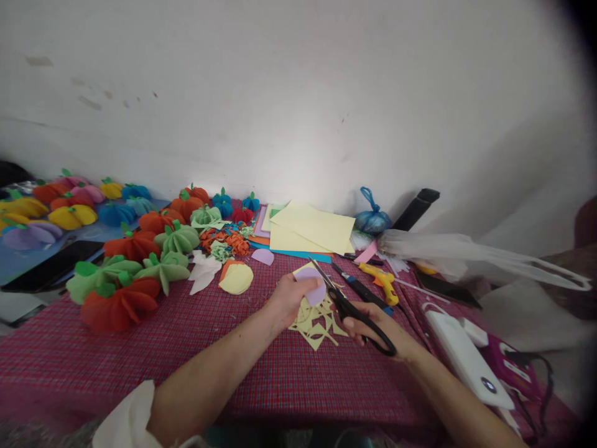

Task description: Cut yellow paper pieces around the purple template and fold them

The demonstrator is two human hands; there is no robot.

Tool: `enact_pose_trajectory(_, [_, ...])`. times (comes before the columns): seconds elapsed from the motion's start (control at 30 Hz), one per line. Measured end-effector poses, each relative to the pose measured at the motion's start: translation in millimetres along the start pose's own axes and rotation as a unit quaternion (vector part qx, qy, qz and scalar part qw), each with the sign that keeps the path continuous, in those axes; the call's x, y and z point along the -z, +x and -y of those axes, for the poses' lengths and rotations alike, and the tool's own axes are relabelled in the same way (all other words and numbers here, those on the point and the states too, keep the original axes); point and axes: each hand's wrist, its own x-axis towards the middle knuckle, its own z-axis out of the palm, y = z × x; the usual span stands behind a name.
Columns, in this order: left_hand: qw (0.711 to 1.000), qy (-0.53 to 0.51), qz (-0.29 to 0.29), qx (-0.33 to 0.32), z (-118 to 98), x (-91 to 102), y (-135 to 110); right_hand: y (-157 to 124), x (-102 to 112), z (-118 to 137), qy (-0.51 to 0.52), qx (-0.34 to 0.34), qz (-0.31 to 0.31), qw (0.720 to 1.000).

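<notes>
My left hand [288, 300] pinches a round piece of light purple paper [313, 287], thumb on top. In my right hand [370, 325] is a pair of black-handled scissors [347, 305], its blades pointing up and left beside the purple piece's right edge. Whether the blades touch the paper I cannot tell. Beneath both hands lies a heap of pale yellow paper scraps [317, 326]. Left of them are a stack of pale yellow rounds [237, 278], with orange showing under it, and a purple half-round [263, 256].
Paper pumpkins [124, 302] in several colours crowd the left side. Coloured sheets [312, 230] lie against the wall, near shredded scraps [228, 239]. On the right are a yellow glue gun [380, 279], a blue bag [372, 219], a white power bank [469, 358] and a purple power strip [510, 367].
</notes>
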Motion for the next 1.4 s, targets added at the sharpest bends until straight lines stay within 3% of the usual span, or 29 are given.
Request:
enact_pose_trajectory(0.4, [0.999, 0.052, -0.012, 0.008, 1.8, -0.7, 0.3, -7.7, 20.9, 1.9, -0.063, -0.010, 0.042, 0.997])
enact_pose_trajectory(0.7, [0.997, 0.066, 0.018, 0.031, 2.8, 0.8, 0.8, -12.3, 27.0, 9.0, -0.105, -0.033, 0.039, 0.993])
enact_pose_trajectory(1.03, [0.988, 0.136, 0.032, 0.066, 2.9, 1.4, -1.8, -17.8, 44.4, 18.0, -0.125, -0.057, 0.102, 0.985])
enact_pose_trajectory(1.4, [0.982, 0.170, 0.042, 0.075, 5.4, 3.8, -0.2, -21.6, 50.4, 19.3, -0.144, -0.053, 0.126, 0.980])
